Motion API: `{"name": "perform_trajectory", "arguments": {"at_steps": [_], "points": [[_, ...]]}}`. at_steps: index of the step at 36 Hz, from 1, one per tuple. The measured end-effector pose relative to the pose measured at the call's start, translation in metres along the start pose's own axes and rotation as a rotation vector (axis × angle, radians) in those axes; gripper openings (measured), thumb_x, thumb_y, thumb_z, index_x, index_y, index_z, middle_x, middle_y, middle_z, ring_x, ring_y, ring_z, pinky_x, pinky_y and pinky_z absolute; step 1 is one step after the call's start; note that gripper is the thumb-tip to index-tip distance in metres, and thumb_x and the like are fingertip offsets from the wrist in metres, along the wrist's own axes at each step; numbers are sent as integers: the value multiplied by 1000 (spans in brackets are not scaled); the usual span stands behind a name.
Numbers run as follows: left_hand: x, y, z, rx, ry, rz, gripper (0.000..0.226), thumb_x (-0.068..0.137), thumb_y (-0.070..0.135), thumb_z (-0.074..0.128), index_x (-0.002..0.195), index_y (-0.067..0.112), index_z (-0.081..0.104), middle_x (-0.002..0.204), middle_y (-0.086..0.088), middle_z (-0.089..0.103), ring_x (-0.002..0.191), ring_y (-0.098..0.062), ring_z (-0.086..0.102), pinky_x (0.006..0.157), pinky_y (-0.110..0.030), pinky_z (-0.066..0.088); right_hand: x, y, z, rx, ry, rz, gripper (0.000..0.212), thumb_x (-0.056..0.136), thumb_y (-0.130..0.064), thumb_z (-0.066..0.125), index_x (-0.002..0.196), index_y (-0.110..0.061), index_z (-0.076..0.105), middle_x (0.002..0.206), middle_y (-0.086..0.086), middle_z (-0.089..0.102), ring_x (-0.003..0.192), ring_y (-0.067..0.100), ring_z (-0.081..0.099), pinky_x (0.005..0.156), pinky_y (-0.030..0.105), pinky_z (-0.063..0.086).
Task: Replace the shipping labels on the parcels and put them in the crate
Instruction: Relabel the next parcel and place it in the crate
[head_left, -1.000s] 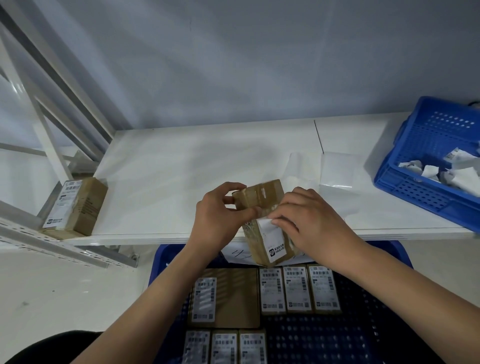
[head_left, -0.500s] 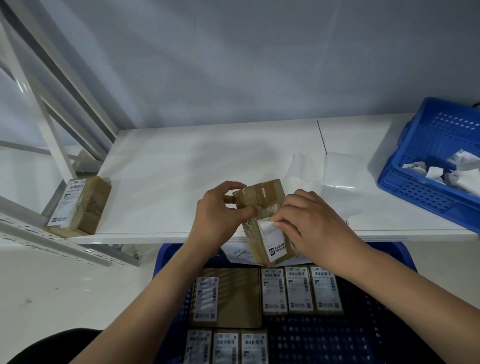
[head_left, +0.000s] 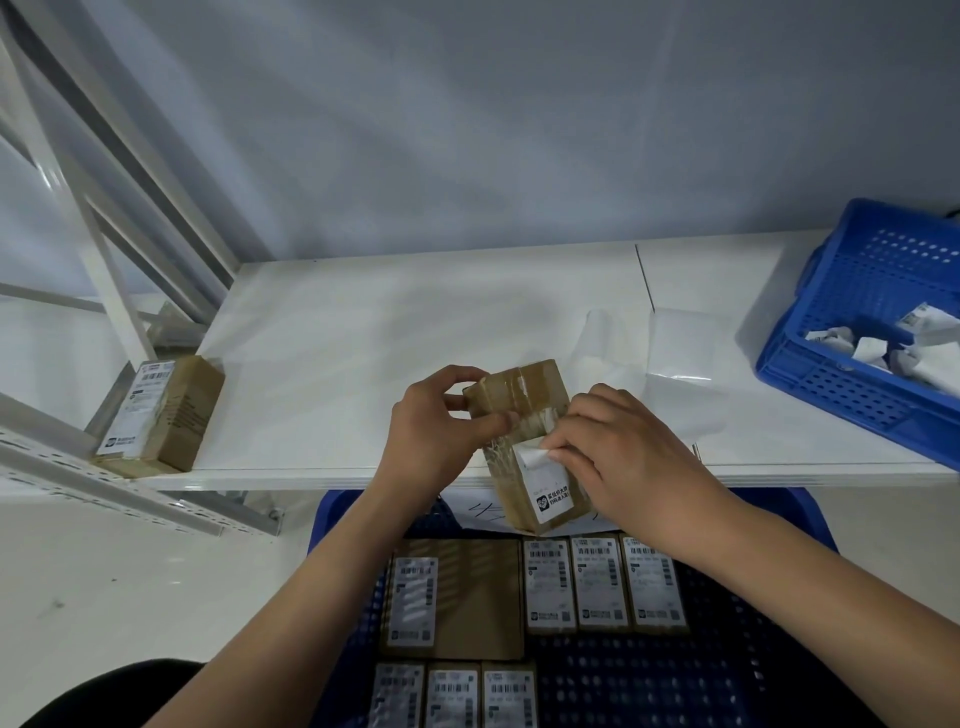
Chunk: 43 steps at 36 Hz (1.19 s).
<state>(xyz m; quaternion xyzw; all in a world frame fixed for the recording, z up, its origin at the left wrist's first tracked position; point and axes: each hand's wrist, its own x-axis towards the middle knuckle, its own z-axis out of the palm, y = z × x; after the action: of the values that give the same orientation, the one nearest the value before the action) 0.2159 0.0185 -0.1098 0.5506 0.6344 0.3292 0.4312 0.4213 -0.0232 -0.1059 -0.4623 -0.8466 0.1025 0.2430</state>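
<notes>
Nearest: crate (head_left: 769, 675) of labelled parcels. Above it, left hand (head_left: 441, 441) grips the parcel (head_left: 519, 415); right hand (head_left: 623, 457) fingers (head_left: 558, 453) pinch the old label (head_left: 545, 483) at its upper edge. Label long axis runs toward the person. Beyond: tabletop (head_left: 389, 338).

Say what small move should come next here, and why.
Probably keep peeling: the right hand pinches the label's curled top corner, most of it still stuck, while the left hand grips the parcel. Pull down toward the logo end.
</notes>
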Motion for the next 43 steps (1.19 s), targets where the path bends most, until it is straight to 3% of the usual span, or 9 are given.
{"name": "perform_trajectory", "arguments": {"at_steps": [6, 11, 24, 30, 43], "points": [[1, -1, -1, -20, 5, -17, 43, 70, 24, 91, 108, 33, 71, 95, 4, 76, 92, -14, 73, 81, -43, 64, -1, -2, 0, 2, 33, -10, 8, 85, -8, 78, 87, -14, 72, 82, -5, 60, 84, 11, 43, 71, 29, 47], [2, 0, -3, -39, -1, -36, 44, 71, 24, 92, 109, 32, 71, 96, 1, 76, 91, -14, 73, 79, -41, 64, -1, -4, -2, -10, 24, -8, 9, 84, -8, 78, 88, -14, 73, 83, -5, 60, 82, 17, 53, 70, 29, 47], [5, 1, -7, -94, -24, -75, 46, 72, 19, 91, 113, 24, 72, 96, -5, 76, 82, -14, 75, 75, -41, 65, 0, -7, -4, -20, 1, -3, 10, 85, -10, 78, 88, -15, 71, 82, -6, 59, 81, 15, 52, 69, 25, 40], [9, 1, -10, -148, -60, -121, 48, 73, 15, 91, 116, 21, 70, 90, -7, 79, 81, -25, 77, 83, -46, 63, -1, -10, -7, -25, 6, -14, 13, 82, -6, 80, 87, -14, 70, 81, -4, 58, 80, 18, 53, 67, 26, 42], [11, 1, -14, -207, -70, -172, 50, 70, 13, 92, 115, 17, 71, 92, -13, 78, 83, -31, 77, 81, -47, 63, -2, -12, -7, -18, 12, -18, 15, 82, -6, 81, 90, -14, 70, 84, -5, 57, 81, 17, 52, 66, 27, 47]]}}
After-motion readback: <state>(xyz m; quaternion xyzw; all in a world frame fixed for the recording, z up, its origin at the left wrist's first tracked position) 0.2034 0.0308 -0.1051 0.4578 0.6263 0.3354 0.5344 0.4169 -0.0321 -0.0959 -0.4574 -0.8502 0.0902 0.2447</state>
